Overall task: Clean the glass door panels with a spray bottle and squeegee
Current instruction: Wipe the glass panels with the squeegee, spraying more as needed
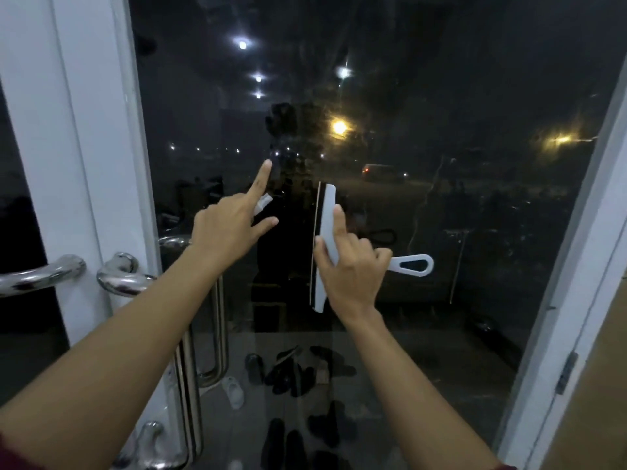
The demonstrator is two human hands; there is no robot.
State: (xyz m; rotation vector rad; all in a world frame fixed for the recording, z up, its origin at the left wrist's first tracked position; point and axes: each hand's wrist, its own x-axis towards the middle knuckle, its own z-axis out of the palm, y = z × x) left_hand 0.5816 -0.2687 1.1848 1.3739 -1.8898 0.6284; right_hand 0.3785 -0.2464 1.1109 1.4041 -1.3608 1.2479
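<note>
A dark glass door panel (441,96) fills the view, streaked and smeared. My right hand (353,266) grips a white squeegee (327,215) and presses it to the glass. Its blade stands vertical and its looped handle (415,265) sticks out to the right. My index finger lies along the squeegee head. My left hand (227,228) is raised to the left of the squeegee, with the index finger pointing up at the glass. A small white object (264,202) shows between its fingers; what it is cannot be told. No spray bottle is clearly visible.
The white door frame (84,130) with chrome lever handles (118,276) stands at the left, and a long vertical pull bar (217,334) runs below my left arm. Another white frame (576,266) is at the right. Several shoes (291,371) lie on the floor beyond the glass.
</note>
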